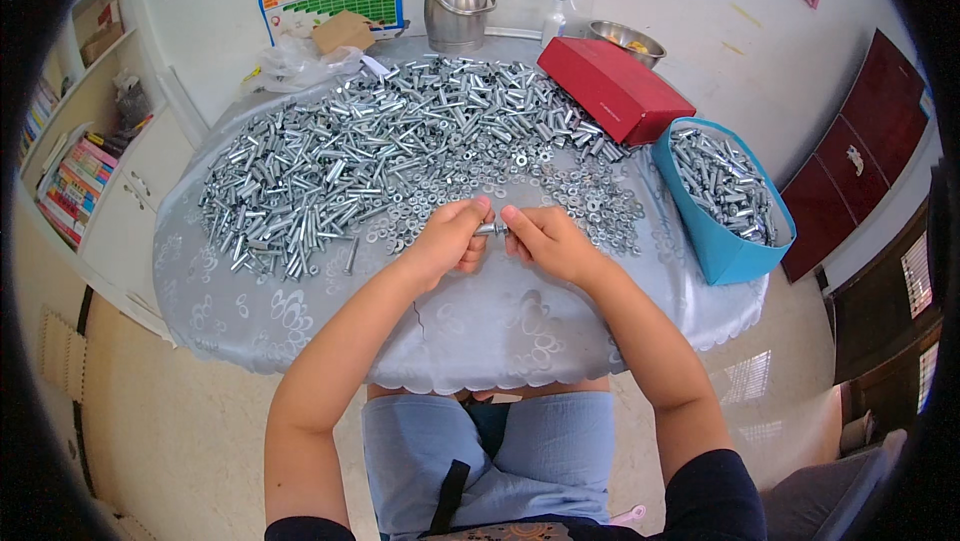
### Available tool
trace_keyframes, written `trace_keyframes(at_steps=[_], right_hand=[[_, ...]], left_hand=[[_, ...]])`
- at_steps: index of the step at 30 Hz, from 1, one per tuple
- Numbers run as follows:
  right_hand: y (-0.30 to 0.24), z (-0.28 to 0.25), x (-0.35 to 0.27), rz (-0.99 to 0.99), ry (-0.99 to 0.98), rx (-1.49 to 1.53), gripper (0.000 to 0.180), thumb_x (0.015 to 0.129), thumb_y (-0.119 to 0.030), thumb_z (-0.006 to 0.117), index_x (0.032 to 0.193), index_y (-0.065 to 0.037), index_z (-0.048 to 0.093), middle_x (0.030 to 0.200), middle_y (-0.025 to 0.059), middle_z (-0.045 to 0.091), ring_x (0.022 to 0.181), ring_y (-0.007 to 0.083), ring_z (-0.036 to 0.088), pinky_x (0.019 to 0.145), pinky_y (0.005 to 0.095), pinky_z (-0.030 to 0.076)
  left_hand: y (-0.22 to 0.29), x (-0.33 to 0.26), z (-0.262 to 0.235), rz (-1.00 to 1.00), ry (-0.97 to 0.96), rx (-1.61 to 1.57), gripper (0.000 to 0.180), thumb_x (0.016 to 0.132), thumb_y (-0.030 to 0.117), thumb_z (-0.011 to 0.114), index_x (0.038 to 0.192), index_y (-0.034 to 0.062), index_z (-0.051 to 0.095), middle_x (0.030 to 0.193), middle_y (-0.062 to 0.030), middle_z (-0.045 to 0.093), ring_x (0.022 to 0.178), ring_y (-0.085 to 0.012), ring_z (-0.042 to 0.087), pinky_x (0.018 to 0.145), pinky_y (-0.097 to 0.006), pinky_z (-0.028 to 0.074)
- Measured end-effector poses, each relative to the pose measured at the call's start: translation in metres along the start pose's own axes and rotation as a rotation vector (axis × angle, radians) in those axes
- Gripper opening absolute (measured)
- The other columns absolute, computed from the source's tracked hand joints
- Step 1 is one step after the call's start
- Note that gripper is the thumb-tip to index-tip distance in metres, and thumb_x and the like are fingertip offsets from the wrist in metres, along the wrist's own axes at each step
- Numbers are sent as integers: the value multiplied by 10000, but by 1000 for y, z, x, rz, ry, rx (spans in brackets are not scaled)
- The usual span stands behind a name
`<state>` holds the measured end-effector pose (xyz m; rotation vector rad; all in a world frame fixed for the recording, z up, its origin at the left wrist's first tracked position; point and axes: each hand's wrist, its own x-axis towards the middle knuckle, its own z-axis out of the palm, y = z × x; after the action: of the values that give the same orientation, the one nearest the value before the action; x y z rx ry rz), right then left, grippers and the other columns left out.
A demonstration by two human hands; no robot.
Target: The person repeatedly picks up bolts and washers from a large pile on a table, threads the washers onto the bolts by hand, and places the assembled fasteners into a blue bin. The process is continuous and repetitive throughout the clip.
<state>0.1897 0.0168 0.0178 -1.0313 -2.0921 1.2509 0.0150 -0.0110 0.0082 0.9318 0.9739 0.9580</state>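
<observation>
Between my two hands, above the near part of the table, is a silver metal bolt, lying roughly level. My left hand is closed round one end of it, thumb on top. At its other end my right hand pinches with thumb and fingers; a small ring-like part shows at those fingertips, too small to tell whether nut or washer. Just beyond my hands lie loose nuts and washers. A big heap of silver bolts spreads over the table's left and far side.
A blue fabric bin full of bolts stands at the right edge. Behind it lie a red box and a metal bowl. A steel canister, a spray bottle and a plastic bag line the back.
</observation>
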Motion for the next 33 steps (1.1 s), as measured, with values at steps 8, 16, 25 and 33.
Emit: trace_keyframes(at_steps=[8, 16, 25, 33], right_hand=[[3, 1, 0, -173, -21, -165, 309, 821, -329, 580, 833, -19, 582, 573, 50, 490, 527, 134, 428, 504, 295, 360], [0, -3, -1, -181, -8, -202, 283, 820, -297, 592, 792, -16, 605, 631, 64, 552, 544, 136, 476, 511, 297, 390], [2, -4, 1, -177, 6, -264, 257, 815, -273, 601, 789, -18, 615, 605, 87, 557, 527, 157, 501, 506, 297, 397], [1, 3, 1, -338, 45, -171, 214, 828, -221, 590, 834, -7, 600, 617, 54, 526, 561, 111, 461, 528, 269, 393]], left_hand=[[-1, 1, -1, -13, -14, 16, 278, 927, 351, 406, 790, 110, 427, 524, 65, 252, 428, -46, 192, 387, -214, 167], [0, 2, -4, -49, 2, 34, 285, 921, 335, 411, 780, 89, 440, 537, 45, 305, 413, -62, 236, 378, -235, 198], [-1, 3, -7, -59, 8, 51, 278, 919, 334, 415, 782, 94, 438, 535, 48, 310, 408, -54, 231, 365, -226, 180], [-4, 5, -7, -55, -20, 56, 265, 928, 319, 399, 776, 104, 436, 501, 65, 249, 386, -49, 194, 358, -226, 152]])
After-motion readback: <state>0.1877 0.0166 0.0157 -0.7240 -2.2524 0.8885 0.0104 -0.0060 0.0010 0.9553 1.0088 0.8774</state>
